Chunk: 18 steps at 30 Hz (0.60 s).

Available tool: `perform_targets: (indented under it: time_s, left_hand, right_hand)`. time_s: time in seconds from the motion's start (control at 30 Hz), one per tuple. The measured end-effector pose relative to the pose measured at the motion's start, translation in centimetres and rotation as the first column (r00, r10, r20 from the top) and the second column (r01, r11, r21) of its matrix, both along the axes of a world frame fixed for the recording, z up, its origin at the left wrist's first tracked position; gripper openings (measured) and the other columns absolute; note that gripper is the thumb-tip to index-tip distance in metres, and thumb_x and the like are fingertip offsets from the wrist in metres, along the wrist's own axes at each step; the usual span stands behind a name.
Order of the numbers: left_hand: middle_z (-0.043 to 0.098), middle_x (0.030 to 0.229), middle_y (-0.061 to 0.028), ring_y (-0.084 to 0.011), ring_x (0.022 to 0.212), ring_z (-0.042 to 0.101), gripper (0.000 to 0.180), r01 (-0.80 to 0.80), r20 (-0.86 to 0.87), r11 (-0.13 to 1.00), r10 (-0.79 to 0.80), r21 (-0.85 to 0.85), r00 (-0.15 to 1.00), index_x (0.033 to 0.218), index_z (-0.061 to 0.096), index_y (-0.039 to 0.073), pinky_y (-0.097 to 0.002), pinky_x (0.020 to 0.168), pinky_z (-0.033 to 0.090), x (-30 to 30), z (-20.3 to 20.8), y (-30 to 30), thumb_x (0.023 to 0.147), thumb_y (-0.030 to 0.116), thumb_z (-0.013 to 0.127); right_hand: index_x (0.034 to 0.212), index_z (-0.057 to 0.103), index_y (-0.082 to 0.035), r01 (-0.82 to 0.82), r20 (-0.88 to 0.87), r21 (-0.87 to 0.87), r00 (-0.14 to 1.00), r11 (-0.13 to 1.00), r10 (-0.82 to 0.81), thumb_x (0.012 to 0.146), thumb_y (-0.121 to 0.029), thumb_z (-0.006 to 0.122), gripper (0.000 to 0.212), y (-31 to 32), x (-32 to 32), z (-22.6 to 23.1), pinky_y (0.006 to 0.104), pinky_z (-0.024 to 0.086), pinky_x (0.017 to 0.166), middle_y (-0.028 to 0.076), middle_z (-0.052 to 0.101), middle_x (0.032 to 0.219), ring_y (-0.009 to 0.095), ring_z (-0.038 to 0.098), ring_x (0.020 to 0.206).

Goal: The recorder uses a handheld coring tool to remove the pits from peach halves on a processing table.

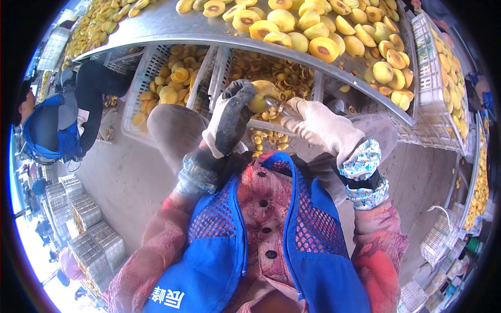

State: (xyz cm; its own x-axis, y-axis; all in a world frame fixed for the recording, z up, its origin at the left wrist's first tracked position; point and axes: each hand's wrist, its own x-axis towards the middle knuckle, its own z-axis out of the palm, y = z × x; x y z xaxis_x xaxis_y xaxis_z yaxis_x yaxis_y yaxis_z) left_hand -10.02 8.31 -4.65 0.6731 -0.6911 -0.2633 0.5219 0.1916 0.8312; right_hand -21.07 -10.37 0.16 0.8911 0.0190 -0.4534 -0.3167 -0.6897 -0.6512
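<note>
Left hand (229, 117), in a pale glove with a dark facing, is raised in front of the body, fingers curled round one yellow peach (262, 96). Right hand (322, 124), in a cream knit glove, is closed about a narrow metal hand tool (276, 103); the tool's looped end meets the right side of the peach as seen from the head camera. Whether its tip has entered the flesh cannot be told. Both wrists carry patterned cuffs, and the wearer has a blue vest (209, 266) over a reddish buttoned shirt (266, 208).

Location of the fruit in hand: above the near side of a white plastic crate (222, 68), short of the edge of a metal worktable (156, 27). This crate contains brownish-yellow fruit scraps (271, 68). Adjoining it on the left, a second perforated crate (140, 83) contains yellow peach pieces (177, 75). On the table lie numerous peach halves (323, 49), several cut side up, with a reddish-brown centre. At the right, a tall lattice crate (430, 125) is filled with further yellow fruit.

Loose pieces (269, 140) lie below the hands. At far left, a co-worker in blue (49, 125) is positioned beside the table; white crates (96, 245) stand stacked at lower left.
</note>
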Motion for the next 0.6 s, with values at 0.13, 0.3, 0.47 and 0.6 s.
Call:
perform_targets:
  time_s: [0.13, 0.3, 0.47, 0.6]
  left_hand:
    - [0.063, 0.111, -0.0170, -0.0281, 0.104, 0.060, 0.032, -0.197, 0.199, 0.980, 0.200, -0.034, 0.959, 0.113, 0.060, -0.003, -0.0337, 0.088, 0.049, 0.4, -0.2, -0.7, 0.081, -0.001, 0.064]
    - [0.061, 0.104, -0.0129, -0.0241, 0.094, 0.059, 0.027, -0.230, 0.494, 0.973, 0.212, -0.025, 0.844, 0.111, 0.059, -0.001, -0.0320, 0.084, 0.050, 1.1, -0.7, -0.7, 0.085, 0.004, 0.062]
    - [0.058, 0.086, -0.0005, -0.0095, 0.078, 0.055, 0.015, -0.296, 0.177, 0.940, 0.267, 0.168, 0.947, 0.105, 0.062, 0.005, -0.0233, 0.074, 0.047, 2.9, 1.0, 0.0, 0.094, 0.014, 0.058]
    - [0.063, 0.089, -0.0025, -0.0116, 0.081, 0.058, 0.022, -0.513, 0.557, 0.846, 0.358, 0.147, 0.750, 0.100, 0.066, 0.004, -0.0267, 0.076, 0.048, 9.1, 3.4, 4.7, 0.083, 0.014, 0.073]
  right_hand:
    - [0.123, 0.050, 0.003, -0.085, -0.113, -0.021, 0.990, 0.996, 0.082, 0.091, -0.029, 0.059, 0.046, -0.8, -0.3, 0.1, 0.0398, 0.047, 0.087, 0.027, 0.063, 0.108, 0.040, 0.059, 0.106]
    - [0.126, 0.049, 0.003, 0.078, -0.008, -0.105, 0.997, 0.991, -0.079, 0.092, -0.031, 0.059, 0.049, -1.1, -1.3, 0.0, 0.0402, 0.047, 0.086, 0.026, 0.064, 0.106, 0.040, 0.060, 0.104]
    - [0.123, 0.050, 0.002, 0.140, 0.079, -0.085, 0.988, 0.987, -0.133, 0.092, -0.032, 0.058, 0.047, -1.2, -1.3, -0.4, 0.0432, 0.047, 0.081, 0.026, 0.066, 0.096, 0.042, 0.062, 0.098]
    - [0.122, 0.050, 0.002, 0.166, 0.163, -0.080, 0.975, 0.983, -0.151, 0.092, -0.028, 0.058, 0.043, -1.6, -2.7, -1.3, 0.0458, 0.049, 0.077, 0.030, 0.063, 0.092, 0.043, 0.062, 0.092]
